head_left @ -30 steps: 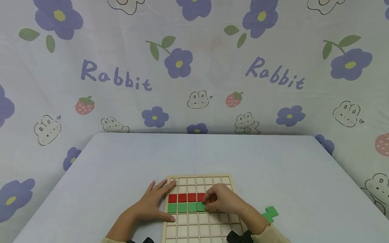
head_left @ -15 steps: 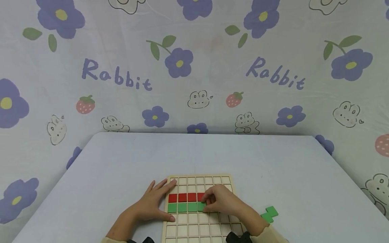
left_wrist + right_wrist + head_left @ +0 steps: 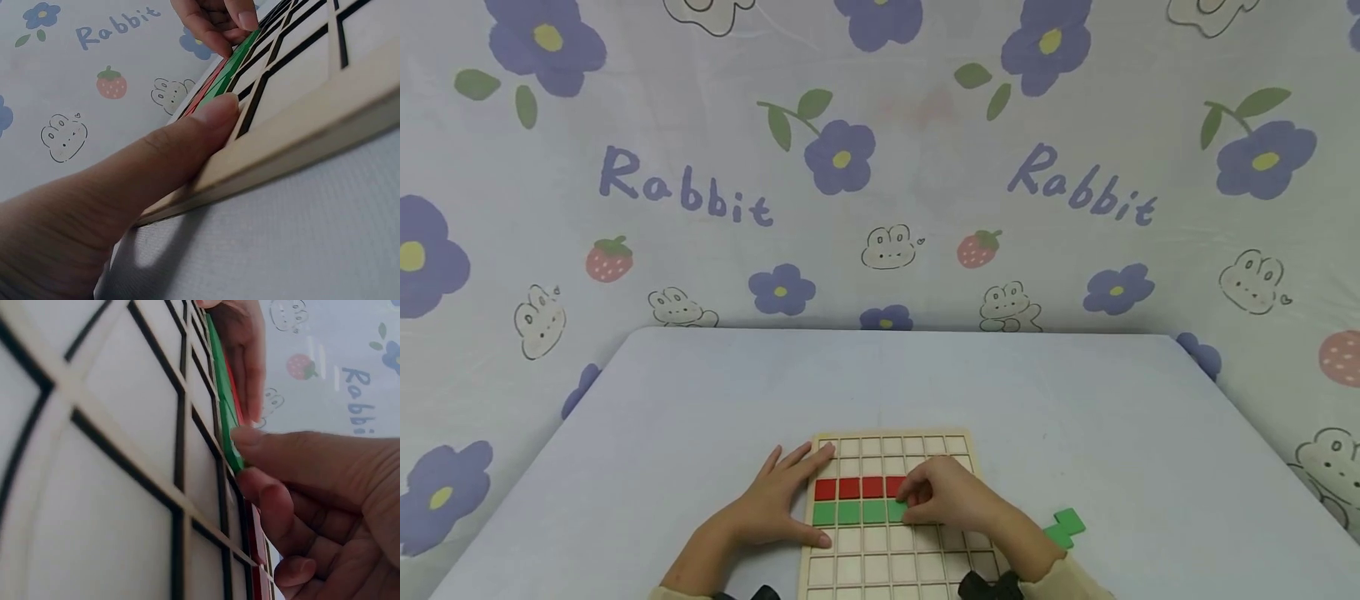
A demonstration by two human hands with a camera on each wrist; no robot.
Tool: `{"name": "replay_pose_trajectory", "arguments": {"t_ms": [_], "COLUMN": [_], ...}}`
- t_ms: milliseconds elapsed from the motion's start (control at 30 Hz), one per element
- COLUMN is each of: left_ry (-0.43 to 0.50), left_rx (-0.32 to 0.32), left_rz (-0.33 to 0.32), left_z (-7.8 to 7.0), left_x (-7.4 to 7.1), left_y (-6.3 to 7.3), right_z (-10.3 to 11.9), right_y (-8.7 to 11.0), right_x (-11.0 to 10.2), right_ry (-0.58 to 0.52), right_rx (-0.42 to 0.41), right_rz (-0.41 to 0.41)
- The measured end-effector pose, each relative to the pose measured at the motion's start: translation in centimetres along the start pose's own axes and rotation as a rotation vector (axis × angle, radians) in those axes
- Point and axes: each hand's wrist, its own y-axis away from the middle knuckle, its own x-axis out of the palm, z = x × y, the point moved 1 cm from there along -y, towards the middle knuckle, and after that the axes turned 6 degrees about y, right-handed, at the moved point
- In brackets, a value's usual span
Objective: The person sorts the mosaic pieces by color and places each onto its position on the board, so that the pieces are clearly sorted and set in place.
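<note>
A wooden grid board (image 3: 865, 570) lies on the table with a row of red tiles (image 3: 849, 488) and, just nearer, a row of green tiles (image 3: 849, 512). My left hand (image 3: 775, 504) spreads along the board's left side, its thumb and a fingertip resting on the frame. In the left wrist view the thumb (image 3: 187, 140) presses over the rim. With thumb and forefinger my right hand (image 3: 951, 497) pinches the right end of the rightmost green tile (image 3: 895, 510), which sits at its square. The right wrist view shows the green tile (image 3: 229, 428) at the thumb tip.
Two loose green tiles (image 3: 1070, 522) lie overlapping on the white table (image 3: 700, 417), right of the right forearm. Dark wrist straps (image 3: 991, 585) show at the bottom edge. Behind the table hangs a patterned cloth (image 3: 925, 167) with flowers and rabbits.
The rightmost green tile, slightly raised or askew a second ago, lies more level with its row. My right fingers have shifted only a little; my left hand stays in place.
</note>
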Motion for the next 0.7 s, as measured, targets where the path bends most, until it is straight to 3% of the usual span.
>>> {"name": "replay_pose_trajectory", "arguments": {"t_ms": [300,700], "left_ry": [0.008,-0.003], "left_rx": [-0.019,-0.015], "left_rz": [0.006,-0.002], "left_z": [-0.1,0.0], "left_x": [0.1,0.3], "left_y": [-0.1,0.0], "right_z": [-1.6,-3.2], "right_y": [1.6,6.1], "right_x": [-1.3,-3.8], "right_ry": [-0.109,-0.191], "right_rx": [-0.005,-0.004], "right_rz": [-0.003,-0.075]}}
